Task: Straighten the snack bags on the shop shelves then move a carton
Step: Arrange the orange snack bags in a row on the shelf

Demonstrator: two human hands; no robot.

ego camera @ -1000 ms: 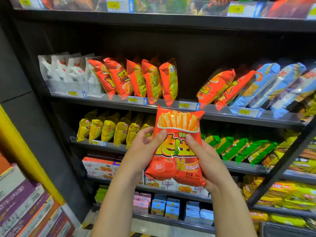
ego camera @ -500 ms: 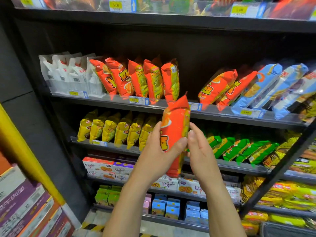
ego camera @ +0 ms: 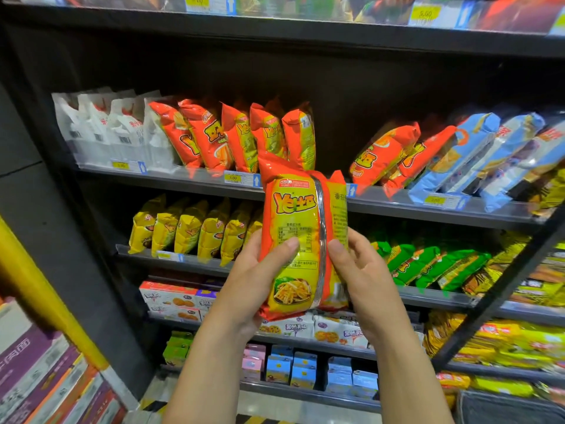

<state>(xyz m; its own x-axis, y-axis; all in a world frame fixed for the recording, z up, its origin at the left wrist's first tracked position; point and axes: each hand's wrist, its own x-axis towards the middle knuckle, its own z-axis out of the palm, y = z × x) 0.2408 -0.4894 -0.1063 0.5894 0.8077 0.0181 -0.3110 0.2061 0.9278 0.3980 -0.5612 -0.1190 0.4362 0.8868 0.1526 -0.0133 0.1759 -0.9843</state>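
The left hand (ego camera: 253, 283) and right hand (ego camera: 363, 270) grip one orange snack bag (ego camera: 293, 215) upright between them, thumbs pressed on its printed back. Above the fingers, a shelf (ego camera: 183, 179) holds matching orange bags (ego camera: 238, 136). Yellow bags (ego camera: 189, 228) stand left of the fingers and green bags (ego camera: 428, 264) right.

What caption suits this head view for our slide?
Left hand and right hand hold an orange snack bag, back showing, before shop shelves.

Both hands (ego camera: 308, 280) hold orange snack bag (ego camera: 301, 237) upright.
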